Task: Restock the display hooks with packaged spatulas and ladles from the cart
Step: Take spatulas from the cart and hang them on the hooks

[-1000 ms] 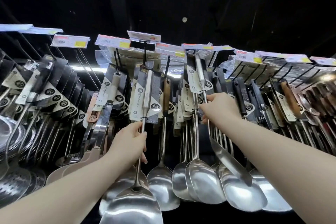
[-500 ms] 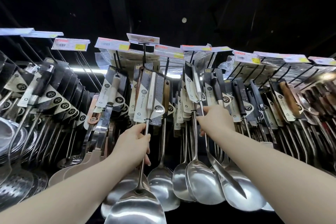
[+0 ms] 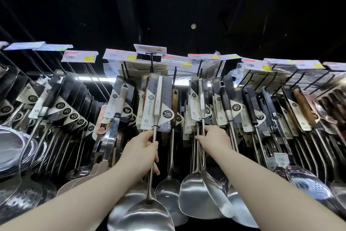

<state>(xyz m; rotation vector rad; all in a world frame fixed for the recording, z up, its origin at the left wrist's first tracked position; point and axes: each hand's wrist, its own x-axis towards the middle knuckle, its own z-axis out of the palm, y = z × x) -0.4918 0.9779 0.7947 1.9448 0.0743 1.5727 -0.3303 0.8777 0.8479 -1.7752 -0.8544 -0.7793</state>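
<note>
My left hand point(image 3: 139, 153) grips the steel shaft of a packaged spatula point(image 3: 149, 214), whose card sleeve point(image 3: 156, 105) stands up against a black display hook point(image 3: 152, 64) in the centre. My right hand point(image 3: 213, 140) grips the shaft of a second packaged spatula point(image 3: 218, 195). Its handle and card point(image 3: 201, 99) reach up to a hook point(image 3: 199, 67) right of centre, among other hanging spatulas. Whether either card is threaded on its hook is hidden by the packaging.
Rows of carded ladles, skimmers and spatulas hang left point(image 3: 56, 110) and right point(image 3: 280, 116) of my hands. Price tags point(image 3: 79, 56) jut out above the hooks. Big steel blades point(image 3: 194, 197) dangle low between my arms. The cart is out of view.
My right hand slid down and left with its spatula, whose blade swung in toward the centre. My left hand lifted its spatula slightly higher toward the hook.
</note>
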